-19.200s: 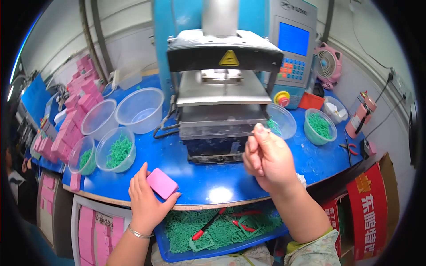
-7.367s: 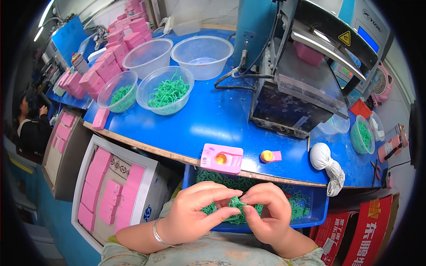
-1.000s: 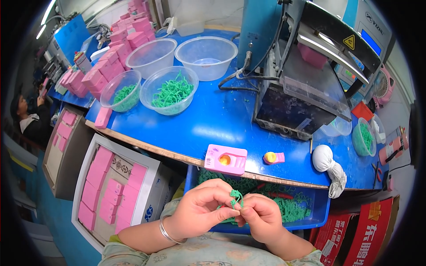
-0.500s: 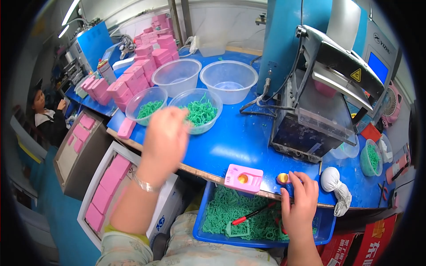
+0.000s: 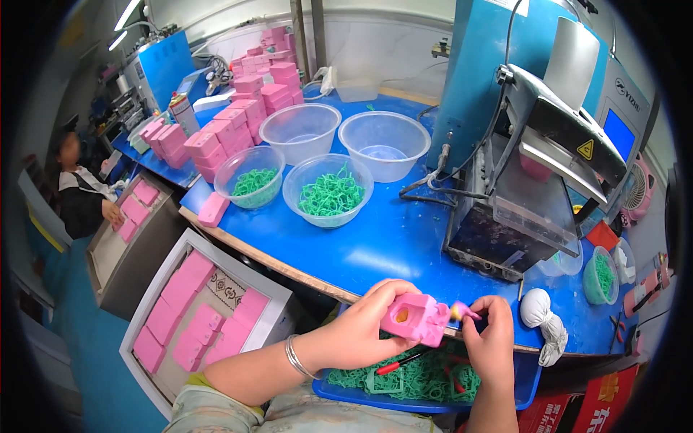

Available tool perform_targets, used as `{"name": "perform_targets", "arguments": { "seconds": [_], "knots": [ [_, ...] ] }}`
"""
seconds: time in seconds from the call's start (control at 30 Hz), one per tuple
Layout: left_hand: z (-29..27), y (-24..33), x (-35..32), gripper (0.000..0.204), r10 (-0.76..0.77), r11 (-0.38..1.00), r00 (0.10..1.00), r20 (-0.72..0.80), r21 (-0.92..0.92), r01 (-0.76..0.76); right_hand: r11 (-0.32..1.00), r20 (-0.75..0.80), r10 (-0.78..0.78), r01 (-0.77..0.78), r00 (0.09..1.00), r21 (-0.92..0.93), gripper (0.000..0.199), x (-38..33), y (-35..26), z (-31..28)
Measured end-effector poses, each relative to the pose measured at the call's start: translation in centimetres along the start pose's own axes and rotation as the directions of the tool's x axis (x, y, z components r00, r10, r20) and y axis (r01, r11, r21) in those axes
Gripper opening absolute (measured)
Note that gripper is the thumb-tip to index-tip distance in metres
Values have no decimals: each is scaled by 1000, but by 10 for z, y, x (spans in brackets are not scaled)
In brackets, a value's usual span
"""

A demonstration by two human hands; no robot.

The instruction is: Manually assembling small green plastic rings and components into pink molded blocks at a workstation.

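Observation:
My left hand (image 5: 361,330) is wrapped round a pink mould block (image 5: 432,326), held tilted above the table's front edge. A hollow with a yellowish lining shows in its upper face. Close beside it, my right hand (image 5: 494,345) pinches a small pink piece with a yellow end (image 5: 460,311), which almost touches the block. Beneath both hands is a blue bin (image 5: 426,407) heaped with green plastic scraps (image 5: 350,380). A pen-like tool with a red end (image 5: 390,367) lies on the scraps.
Two bowls of green pieces (image 5: 329,195) and two clear bowls (image 5: 382,164) stand on the blue table. Pink blocks (image 5: 231,126) are stacked behind them. A press machine (image 5: 505,209) stands right, a white cloth bundle (image 5: 543,317) near the edge. A person (image 5: 83,195) sits far left.
My left hand has come down from beside the green-filled bowl and picked up the pink mould block from the table edge. My right hand has lifted the small yellow-ended piece beside it.

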State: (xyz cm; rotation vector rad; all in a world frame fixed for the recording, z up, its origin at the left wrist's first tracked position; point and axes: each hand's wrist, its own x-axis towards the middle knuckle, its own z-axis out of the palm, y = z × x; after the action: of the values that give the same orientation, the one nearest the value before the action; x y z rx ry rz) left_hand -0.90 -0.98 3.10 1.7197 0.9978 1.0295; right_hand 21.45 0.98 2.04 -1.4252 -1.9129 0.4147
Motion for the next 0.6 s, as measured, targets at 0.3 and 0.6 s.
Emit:
{"name": "perform_targets", "arguments": {
  "seconds": [0.3, 0.6],
  "knots": [
    [25, 3, -18, 42, -132, 923, 990, 39, -360, 137, 489, 52, -175, 41, 983, 871, 9, -33, -54, 9],
    [26, -8, -31, 35, -7, 866, 999, -37, -500, -12, 378, 39, -217, 47, 976, 924, 15, -47, -62, -2]
  ]
}}
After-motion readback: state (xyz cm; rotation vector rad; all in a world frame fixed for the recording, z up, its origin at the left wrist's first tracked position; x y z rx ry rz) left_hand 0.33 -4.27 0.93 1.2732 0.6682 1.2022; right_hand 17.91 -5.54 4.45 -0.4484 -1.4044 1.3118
